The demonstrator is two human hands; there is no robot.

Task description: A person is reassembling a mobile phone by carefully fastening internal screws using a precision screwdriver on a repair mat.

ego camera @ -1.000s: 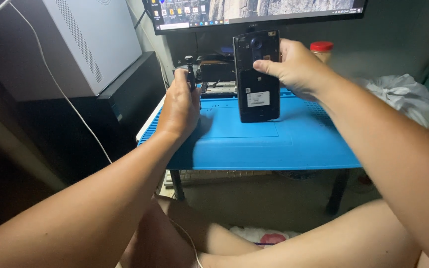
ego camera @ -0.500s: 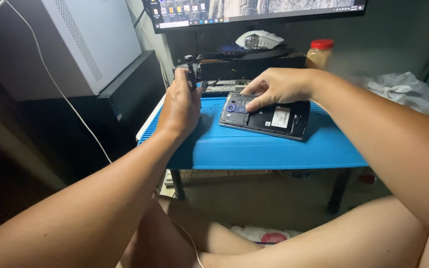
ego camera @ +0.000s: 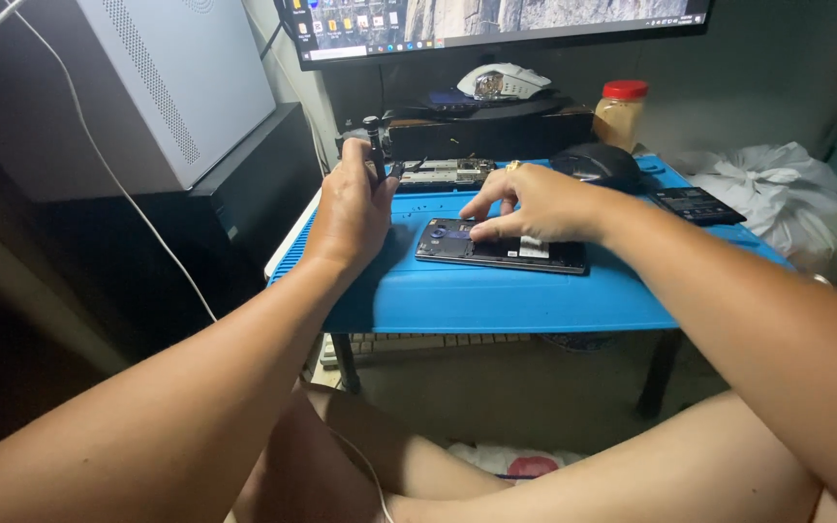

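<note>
My right hand (ego camera: 535, 205) rests flat on an opened smartphone (ego camera: 501, 246) lying lengthwise on the blue work mat (ego camera: 496, 295), fingers spread loose and pressing its upper edge rather than gripping it. The phone's back cover is off: a dark frame shows, with a bluish round part at its left end, a black battery area through the middle and a white label toward the right. It sits near the middle of the mat, just right of my left hand (ego camera: 353, 208), which is closed around a slim black tool (ego camera: 375, 155) held upright, its top poking above my knuckles. I cannot tell what kind of tool it is. Behind the phone, at the mat's far edge, lies a bare circuit board (ego camera: 443, 174), and to its right a black computer mouse (ego camera: 598, 165). A second dark flat device (ego camera: 697, 205) rests on the mat's right side, well apart from the phone. Farther back, a black stand (ego camera: 496, 136) carries a white gaming mouse (ego camera: 503, 81) under the monitor (ego camera: 496, 21), beside a jar with a red lid (ego camera: 622, 111). A white computer case (ego camera: 162, 82) stands to the left, a crumpled white plastic bag (ego camera: 777, 199) to the right. A keyboard (ego camera: 428, 342) shows beneath the mat's front edge.
</note>
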